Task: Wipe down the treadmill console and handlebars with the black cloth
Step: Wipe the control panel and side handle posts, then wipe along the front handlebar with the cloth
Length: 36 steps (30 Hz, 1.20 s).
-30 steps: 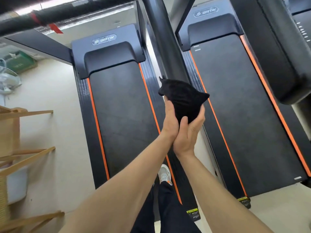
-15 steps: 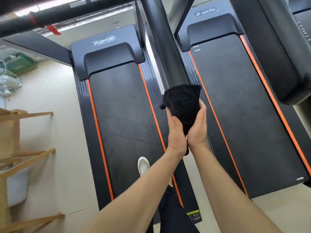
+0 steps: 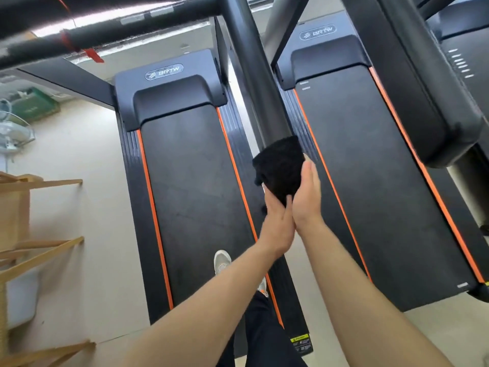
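Beige floor (image 3: 87,207) with a wooden rack (image 3: 39,250), green crate (image 3: 37,104) and white fan (image 3: 13,133) at left.

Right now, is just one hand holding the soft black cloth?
No, the left hand and right hand both grip the soft black cloth against the dark metal bar.

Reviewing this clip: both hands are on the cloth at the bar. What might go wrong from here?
1. The left hand and right hand both grip the black cloth, bunched round the slanted handlebar; so small a pad may miss parts of the bar.
2. One shoe stands on the treadmill belt; with no free hand, a slip could go unbraced.
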{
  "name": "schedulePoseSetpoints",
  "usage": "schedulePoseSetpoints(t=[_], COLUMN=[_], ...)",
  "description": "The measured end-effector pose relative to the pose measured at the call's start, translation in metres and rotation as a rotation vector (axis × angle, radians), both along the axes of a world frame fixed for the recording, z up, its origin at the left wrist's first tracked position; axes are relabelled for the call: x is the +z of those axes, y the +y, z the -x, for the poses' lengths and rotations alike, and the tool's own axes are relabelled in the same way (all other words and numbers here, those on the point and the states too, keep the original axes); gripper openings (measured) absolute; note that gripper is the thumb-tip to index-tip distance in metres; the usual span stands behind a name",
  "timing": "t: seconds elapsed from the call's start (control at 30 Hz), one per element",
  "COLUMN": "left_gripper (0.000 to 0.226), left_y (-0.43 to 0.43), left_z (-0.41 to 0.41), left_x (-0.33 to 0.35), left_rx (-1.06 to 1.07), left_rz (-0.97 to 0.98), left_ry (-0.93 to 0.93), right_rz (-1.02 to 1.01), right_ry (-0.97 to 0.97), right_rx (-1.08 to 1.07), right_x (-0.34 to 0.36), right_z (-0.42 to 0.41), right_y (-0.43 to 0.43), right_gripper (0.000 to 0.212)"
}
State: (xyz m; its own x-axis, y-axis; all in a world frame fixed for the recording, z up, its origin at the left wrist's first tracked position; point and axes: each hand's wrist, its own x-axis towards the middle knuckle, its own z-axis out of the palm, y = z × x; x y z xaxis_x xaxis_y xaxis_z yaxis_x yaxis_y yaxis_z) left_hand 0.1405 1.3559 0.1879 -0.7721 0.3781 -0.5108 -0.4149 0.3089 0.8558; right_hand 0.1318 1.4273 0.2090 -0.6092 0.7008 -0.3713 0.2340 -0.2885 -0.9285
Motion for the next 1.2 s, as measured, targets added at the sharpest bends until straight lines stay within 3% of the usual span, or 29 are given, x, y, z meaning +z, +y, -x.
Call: schedulePoseSetpoints(t=[0.1,0.27,0.37,0.47,0.53,0.63,0.87,1.0,1.1,1.2], left_gripper=[0.063,0.021,0.032,0.045,0.037,0.021,0.023,0.025,0.020,0.028], left_y=[-0.009,-0.051,-0.082,-0.124,-0.155,-0.203,-0.306,-0.369,-0.412,-0.447], left_z=[-0.001,0.041,0.067,0.105,0.130,0.176,0.300,0.365,0.408,0.440], left_x=[0.017,0.046,0.075,0.099,0.114,0.131,0.174,0.188,0.192,0.195], left_rx=[0.016,0.052,0.125,0.139,0.101,0.168,0.275,0.272,0.194,0.168], left_rz=[-0.048,0.095,0.078,0.020,0.049,0.149,0.190,0.243,0.435,0.567], left_ry=[0.008,0.039,-0.002,-0.043,-0.064,0.090,0.289,0.375,0.442,0.463], right_rz=[-0.052,-0.454,-0.605,-0.543,-0.461,-0.347,-0.352,-0.495,-0.698,-0.960], right_ry=[-0.098,-0.192,-0.199,-0.132,-0.110,-0.139,-0.245,-0.351,-0.386,-0.448], right_rx=[0.076,0.110,0.063,0.253,0.427,0.644,1.137,1.268,1.260,1.184], right_x=[0.027,0.056,0.079,0.103,0.119,0.138,0.158,0.175,0.176,0.179], right_z=[0.008,0.007,0.018,0.048,0.078,0.133,0.272,0.345,0.392,0.430], right_y=[0.006,-0.017,-0.031,-0.049,-0.064,-0.091,-0.183,-0.248,-0.279,-0.294], right_gripper=[0.037,0.039,0.026,0.020,0.017,0.021,0.068,0.014,0.013,0.033])
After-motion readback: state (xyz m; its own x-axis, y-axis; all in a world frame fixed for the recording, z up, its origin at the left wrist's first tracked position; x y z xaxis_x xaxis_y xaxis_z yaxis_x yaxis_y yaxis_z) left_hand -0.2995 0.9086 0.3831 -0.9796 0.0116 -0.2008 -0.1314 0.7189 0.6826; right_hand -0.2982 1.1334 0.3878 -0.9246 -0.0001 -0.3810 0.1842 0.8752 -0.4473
